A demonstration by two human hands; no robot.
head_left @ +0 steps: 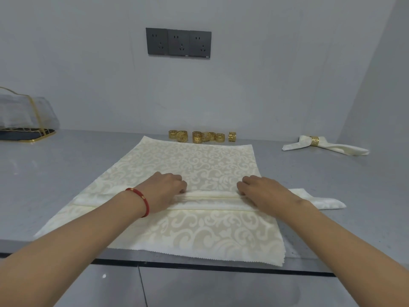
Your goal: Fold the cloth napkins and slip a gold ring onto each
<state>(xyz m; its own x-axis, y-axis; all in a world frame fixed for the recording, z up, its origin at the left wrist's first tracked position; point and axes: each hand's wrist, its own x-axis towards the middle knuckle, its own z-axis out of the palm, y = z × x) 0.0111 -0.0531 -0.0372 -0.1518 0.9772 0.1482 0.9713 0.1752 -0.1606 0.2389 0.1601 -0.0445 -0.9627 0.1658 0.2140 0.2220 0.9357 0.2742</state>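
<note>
Both hands, left hand & right hand, pinch pleats mid-napkin on the table so folds stay put; rings wait behind.

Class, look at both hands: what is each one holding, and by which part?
Both the left hand and right hand pinch the cream napkin at its pleated fold across the middle.

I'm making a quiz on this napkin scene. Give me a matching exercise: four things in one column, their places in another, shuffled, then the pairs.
Things:
1. loose rings
2. ringed napkin
3. sockets
4. bracelet

Places:
A. on the wall
B. far right of the counter
C. on the left wrist
D. in a row behind the spread napkin

Pairs: 1-D, 2-B, 3-A, 4-C
</note>
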